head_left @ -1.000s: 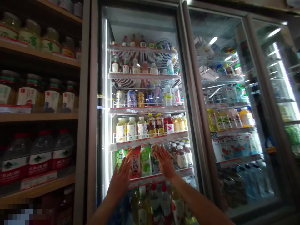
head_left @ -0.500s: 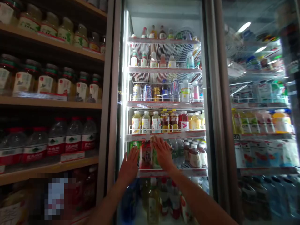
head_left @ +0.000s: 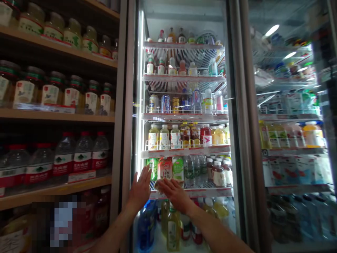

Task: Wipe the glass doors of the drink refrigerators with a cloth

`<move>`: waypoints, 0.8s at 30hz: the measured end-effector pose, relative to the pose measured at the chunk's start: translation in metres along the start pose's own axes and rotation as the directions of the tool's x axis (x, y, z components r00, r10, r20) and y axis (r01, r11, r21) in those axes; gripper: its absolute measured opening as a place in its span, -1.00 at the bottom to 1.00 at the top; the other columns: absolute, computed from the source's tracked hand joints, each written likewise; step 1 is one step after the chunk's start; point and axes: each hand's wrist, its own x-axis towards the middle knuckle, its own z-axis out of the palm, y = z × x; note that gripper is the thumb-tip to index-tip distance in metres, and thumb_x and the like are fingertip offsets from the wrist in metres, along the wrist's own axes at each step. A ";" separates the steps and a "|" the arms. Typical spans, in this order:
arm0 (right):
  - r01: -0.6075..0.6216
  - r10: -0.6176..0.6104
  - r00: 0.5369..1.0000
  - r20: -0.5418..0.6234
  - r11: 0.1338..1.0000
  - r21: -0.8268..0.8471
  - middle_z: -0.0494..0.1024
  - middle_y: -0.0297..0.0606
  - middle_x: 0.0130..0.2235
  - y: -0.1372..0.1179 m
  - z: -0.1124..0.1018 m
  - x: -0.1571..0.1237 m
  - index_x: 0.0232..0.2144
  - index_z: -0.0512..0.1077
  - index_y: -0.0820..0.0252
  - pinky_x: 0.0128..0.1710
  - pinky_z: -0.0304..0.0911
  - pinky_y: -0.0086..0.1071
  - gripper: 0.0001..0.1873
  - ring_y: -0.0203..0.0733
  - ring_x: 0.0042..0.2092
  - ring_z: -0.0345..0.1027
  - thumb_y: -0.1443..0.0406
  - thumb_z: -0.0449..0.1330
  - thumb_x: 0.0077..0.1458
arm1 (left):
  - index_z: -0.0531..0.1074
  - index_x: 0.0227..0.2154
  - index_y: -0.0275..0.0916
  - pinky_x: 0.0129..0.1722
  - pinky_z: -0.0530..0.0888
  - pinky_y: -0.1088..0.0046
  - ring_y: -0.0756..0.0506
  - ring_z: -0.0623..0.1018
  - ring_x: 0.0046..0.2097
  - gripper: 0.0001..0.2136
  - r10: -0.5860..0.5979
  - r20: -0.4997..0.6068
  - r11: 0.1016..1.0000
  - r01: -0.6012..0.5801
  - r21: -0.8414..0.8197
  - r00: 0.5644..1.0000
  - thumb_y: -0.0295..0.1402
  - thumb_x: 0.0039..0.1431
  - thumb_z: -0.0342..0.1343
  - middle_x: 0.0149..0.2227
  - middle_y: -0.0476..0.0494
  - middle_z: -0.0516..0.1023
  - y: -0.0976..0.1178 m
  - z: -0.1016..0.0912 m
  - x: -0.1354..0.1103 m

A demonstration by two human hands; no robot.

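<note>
My right hand (head_left: 175,193) lies over a crumpled light cloth (head_left: 159,186), pressing it against the glass door (head_left: 181,17) of a lit drinks cooler. The cloth shows past the fingertips, in line with the fridge's lower shelf edge. To its left, my left hand (head_left: 140,189) has its fingers stretched upward and its palm toward the glass, near the door's left side; it holds nothing. Behind the glass, just above my hands, stand a red drink pack (head_left: 165,168) and a green drink pack (head_left: 178,168).
A metal door frame (head_left: 122,105) borders the glass on the left. Wooden shelves (head_left: 58,114) beyond it carry jars and red-capped water bottles (head_left: 65,154). Another glass-fronted cooler (head_left: 292,151) stands to the right. Bottles and cans fill the cooler's wire shelves (head_left: 184,78).
My right hand has slid the cloth down and slightly left across the glass, uncovering the drink packs. My left hand has shifted slightly left, still with its fingers stretched.
</note>
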 end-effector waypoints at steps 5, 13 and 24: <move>-0.230 0.229 0.973 -0.040 0.973 -0.028 0.09 -0.20 0.29 0.014 -0.013 0.022 0.21 0.13 0.19 0.21 -0.02 -0.08 -0.40 -0.03 0.31 -0.11 0.47 -0.01 0.10 | 0.20 0.15 -0.36 0.18 0.18 0.08 -0.18 0.17 0.27 -0.45 -0.065 0.025 0.998 0.065 0.008 0.998 -0.53 0.02 -0.16 0.26 -0.26 0.11 -0.009 -0.003 0.000; -0.012 0.013 1.000 0.007 0.998 -0.061 0.15 -0.27 0.27 0.037 -0.023 0.016 0.18 0.18 0.12 0.19 0.04 -0.14 -0.47 -0.11 0.27 0.00 0.42 0.00 0.14 | 0.21 0.14 -0.38 0.17 0.21 0.06 -0.19 0.19 0.26 -0.46 -0.038 -0.024 0.999 0.039 0.031 0.999 -0.54 0.03 -0.18 0.26 -0.26 0.13 -0.020 -0.011 0.009; -0.140 0.141 0.990 -0.004 0.981 -0.136 0.14 -0.28 0.28 0.092 -0.052 -0.013 0.16 0.21 0.06 0.21 0.00 -0.14 -0.45 -0.15 0.30 -0.08 0.46 0.00 0.12 | 0.20 0.16 -0.33 0.22 0.13 0.15 -0.18 0.18 0.26 -0.43 0.035 -0.121 0.999 -0.039 -0.026 0.992 -0.52 0.00 -0.14 0.24 -0.26 0.19 -0.003 -0.012 0.043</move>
